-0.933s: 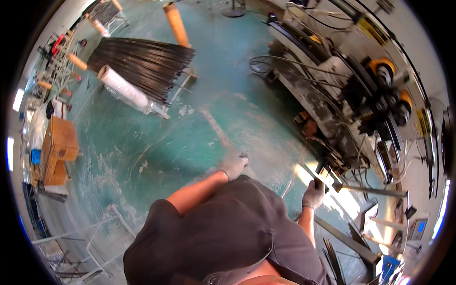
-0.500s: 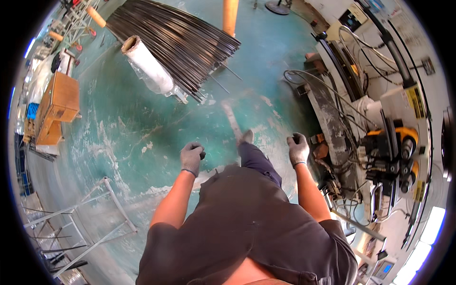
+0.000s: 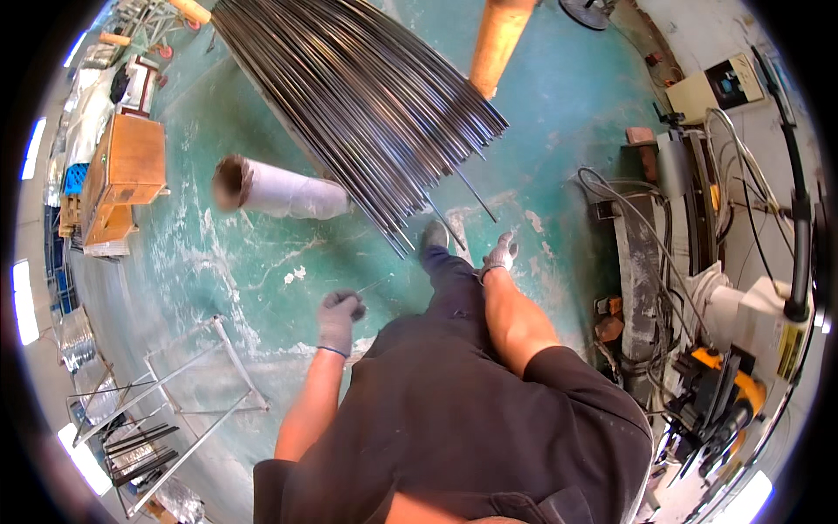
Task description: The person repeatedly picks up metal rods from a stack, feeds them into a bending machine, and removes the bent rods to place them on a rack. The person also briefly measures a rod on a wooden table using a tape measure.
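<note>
My left hand [image 3: 339, 320], in a grey knit glove, hangs to the left of my body above the floor. Its fingers are curled in, and nothing shows in them. My right hand [image 3: 498, 255], in a pale glove, reaches forward past my leg with its fingers apart and nothing held. Ahead of both hands lies a long bundle of dark metal rods [image 3: 367, 96], with a few ends jutting toward me. A roll of plastic film [image 3: 292, 189] with a brown core is left of the rod ends. Neither hand touches the rods or the roll.
A metal frame [image 3: 236, 358] stands at lower left, and a wooden cabinet [image 3: 135, 166] beyond it. An orange post [image 3: 499, 44] rises by the rods. Machinery with looping hoses [image 3: 642, 223] lines the right, near a yellow and black device [image 3: 729, 393]. The green floor [image 3: 262, 288] is worn.
The rods are nearer and farther right in view, and the film roll looks turned more sideways. My right hand has swung forward and inward, its fingers opening. My left hand is slightly lower.
</note>
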{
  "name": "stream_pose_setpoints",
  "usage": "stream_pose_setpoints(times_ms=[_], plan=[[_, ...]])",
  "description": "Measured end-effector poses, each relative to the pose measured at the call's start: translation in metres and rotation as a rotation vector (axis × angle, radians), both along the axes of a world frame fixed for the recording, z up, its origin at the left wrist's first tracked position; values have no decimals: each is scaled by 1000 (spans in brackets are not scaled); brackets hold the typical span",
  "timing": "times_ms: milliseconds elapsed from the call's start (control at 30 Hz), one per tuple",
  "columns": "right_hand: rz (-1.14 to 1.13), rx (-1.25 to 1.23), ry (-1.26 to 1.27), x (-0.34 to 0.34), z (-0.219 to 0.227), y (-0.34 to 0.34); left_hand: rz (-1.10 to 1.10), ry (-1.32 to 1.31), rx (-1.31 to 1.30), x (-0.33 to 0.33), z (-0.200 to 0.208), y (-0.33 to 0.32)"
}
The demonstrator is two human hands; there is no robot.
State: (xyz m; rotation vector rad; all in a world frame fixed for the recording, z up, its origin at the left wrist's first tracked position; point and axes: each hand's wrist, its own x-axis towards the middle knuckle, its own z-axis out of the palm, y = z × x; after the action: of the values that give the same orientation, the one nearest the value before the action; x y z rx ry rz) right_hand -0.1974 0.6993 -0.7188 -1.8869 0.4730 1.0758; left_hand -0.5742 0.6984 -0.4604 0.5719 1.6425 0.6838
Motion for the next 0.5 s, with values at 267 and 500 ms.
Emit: stream_pose_setpoints(times_ms=[267, 500], plan=[[-598, 91, 16, -31, 39, 142, 105, 50, -1, 19, 37, 81], [413, -289, -375, -50, 104, 265, -33, -78, -166, 51, 19, 98]])
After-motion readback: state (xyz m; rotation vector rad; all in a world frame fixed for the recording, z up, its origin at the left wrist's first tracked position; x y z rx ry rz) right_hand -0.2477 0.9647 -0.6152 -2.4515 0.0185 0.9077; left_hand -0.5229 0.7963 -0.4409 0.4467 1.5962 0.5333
